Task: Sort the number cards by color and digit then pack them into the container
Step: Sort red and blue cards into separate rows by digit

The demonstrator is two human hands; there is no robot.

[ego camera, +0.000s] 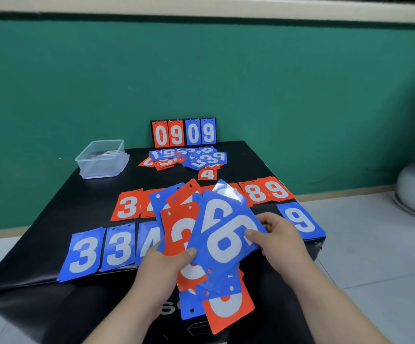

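Left hand (166, 261) grips a fanned bunch of red and blue cards (216, 247) above the table's (52, 219) near edge, right hand (276, 234) pinching the top blue six, container (102, 158) far left.

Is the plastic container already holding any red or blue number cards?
No, the plastic container shows no red or blue cards inside.

The scoreboard (183, 132) reads 09 in red and 09 in blue. On the desk (52, 214) lie red cards 3 (127, 206), 4 (207, 174), 8 (255, 193), 9 (277, 189) and blue cards 3 (83, 254), 3 (119, 247), 9 (301, 220). The held blue card (226, 234) shows 6.
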